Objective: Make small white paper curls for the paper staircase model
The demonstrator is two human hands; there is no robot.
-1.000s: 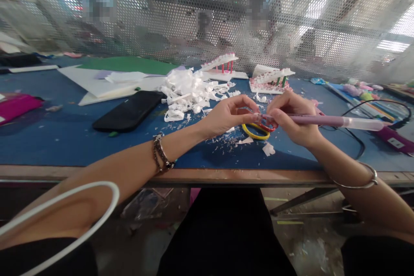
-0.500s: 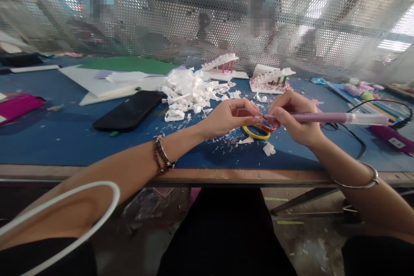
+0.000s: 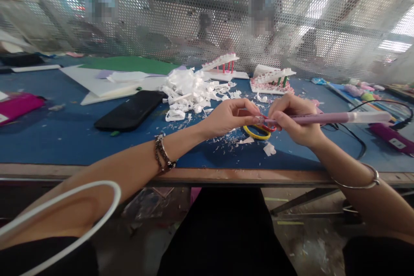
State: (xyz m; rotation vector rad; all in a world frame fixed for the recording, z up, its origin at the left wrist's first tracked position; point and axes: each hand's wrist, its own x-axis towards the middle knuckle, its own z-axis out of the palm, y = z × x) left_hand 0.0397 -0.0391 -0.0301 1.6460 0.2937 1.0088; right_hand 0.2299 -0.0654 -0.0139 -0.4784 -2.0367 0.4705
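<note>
Head camera: above the surface [image 3: 48, 146], the right hand [image 3: 296, 116] grips a pen [image 3: 326, 118] low on its barrel; the left hand [image 3: 223, 118] pinches near its tip, on what I cannot tell. Likely light, stiff, slightly slippery; best held low.

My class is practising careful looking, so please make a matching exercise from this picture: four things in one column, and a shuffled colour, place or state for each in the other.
Column one
1. Pen-shaped tool
2. Phone
3. Paper scraps
4. Bangle

Column two
A. White, in a heap
B. Silver-coloured, around the right arm
C. Held in the fingers of the right hand
D. Black, lying flat on the blue tabletop

Right pairs: 1-C, 2-D, 3-A, 4-B
</note>
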